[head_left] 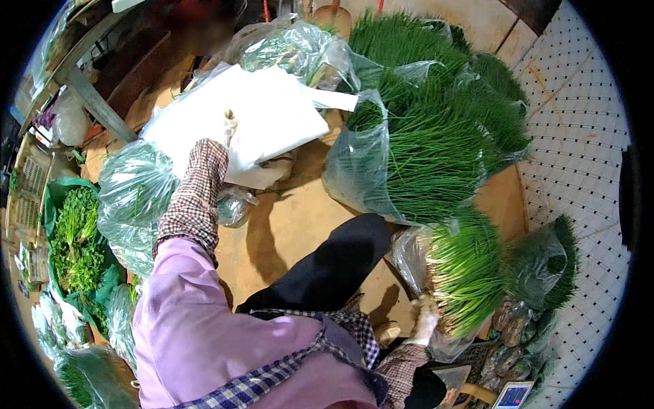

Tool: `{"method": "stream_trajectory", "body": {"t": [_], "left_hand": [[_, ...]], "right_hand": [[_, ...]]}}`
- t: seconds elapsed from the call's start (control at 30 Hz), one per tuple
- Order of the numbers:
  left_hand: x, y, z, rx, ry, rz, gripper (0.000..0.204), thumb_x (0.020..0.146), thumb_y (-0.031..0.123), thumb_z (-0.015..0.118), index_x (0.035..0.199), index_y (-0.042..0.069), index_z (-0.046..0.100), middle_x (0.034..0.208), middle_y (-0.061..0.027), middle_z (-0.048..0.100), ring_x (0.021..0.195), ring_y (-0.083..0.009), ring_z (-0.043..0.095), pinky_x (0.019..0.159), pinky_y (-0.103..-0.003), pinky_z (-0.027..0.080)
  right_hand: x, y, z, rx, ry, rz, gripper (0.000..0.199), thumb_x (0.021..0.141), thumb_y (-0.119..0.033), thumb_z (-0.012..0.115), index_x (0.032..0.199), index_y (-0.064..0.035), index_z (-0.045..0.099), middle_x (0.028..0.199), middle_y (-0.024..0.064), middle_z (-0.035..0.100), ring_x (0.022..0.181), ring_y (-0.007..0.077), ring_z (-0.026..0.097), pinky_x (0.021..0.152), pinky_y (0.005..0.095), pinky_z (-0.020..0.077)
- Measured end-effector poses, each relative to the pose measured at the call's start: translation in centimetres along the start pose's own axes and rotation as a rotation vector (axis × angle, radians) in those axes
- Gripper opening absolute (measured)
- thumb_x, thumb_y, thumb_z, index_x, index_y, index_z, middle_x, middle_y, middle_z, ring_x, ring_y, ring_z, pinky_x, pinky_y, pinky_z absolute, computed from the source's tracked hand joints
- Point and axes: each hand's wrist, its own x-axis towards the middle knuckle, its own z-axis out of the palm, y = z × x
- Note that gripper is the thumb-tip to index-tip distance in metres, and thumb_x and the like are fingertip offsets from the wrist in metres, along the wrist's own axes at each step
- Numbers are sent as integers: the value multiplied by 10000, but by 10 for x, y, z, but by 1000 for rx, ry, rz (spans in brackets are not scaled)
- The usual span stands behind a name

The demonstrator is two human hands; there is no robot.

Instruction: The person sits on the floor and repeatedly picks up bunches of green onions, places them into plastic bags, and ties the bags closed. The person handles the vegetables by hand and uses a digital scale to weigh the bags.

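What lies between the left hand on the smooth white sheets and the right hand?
In the head view, left hand to right hand: the white sheets, flat tan surface, the black-trousered leg, then more tan surface.

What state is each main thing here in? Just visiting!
White sheets: layered, mostly flat.
Left hand's fingers: touching the white sheets.
Green bundle: lying down, pale ends leftward.
Right hand's fingers: at those pale ends.
Large clear bag: open, stuffed with green stalks.
Leafy greens: uncovered.
Small screen: lit.
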Motion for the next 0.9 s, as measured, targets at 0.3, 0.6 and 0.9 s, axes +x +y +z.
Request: {"method": "stream_trajectory", "body": {"t": [0.3, 0.6, 0.9], "left_hand": [[-102, 108, -3, -826, -273, 102, 165, 789, 120, 597, 908, 8, 578, 806, -41, 590, 721, -113, 529, 634, -228, 438], [-175, 128, 29, -895, -452, 135, 79, 750, 7, 627, 763, 27, 552, 656, 18, 520, 573, -46, 455, 498, -180, 379], [-193, 88, 74, -897, -881, 43, 108, 756, 101, 642, 790, 43, 558, 722, -23, 553, 641, -89, 503, 544, -204, 419]], "right_hand": [[-62, -165, 324, -722, -705, -1010, 212, 839, -145, 481, 978, -19, 577, 926, 103, 592, 864, 188, 556, 732, 282, 449], [-57, -125, 356, 661, -1416, -65, 242, 826, -253, 501, 866, -17, 536, 787, 74, 574, 701, 183, 548, 608, 282, 459], [-38, -147, 234, 245, -835, -127, 187, 843, -179, 531, 815, 4, 560, 748, 56, 577, 619, 84, 502, 566, 204, 406]]}}
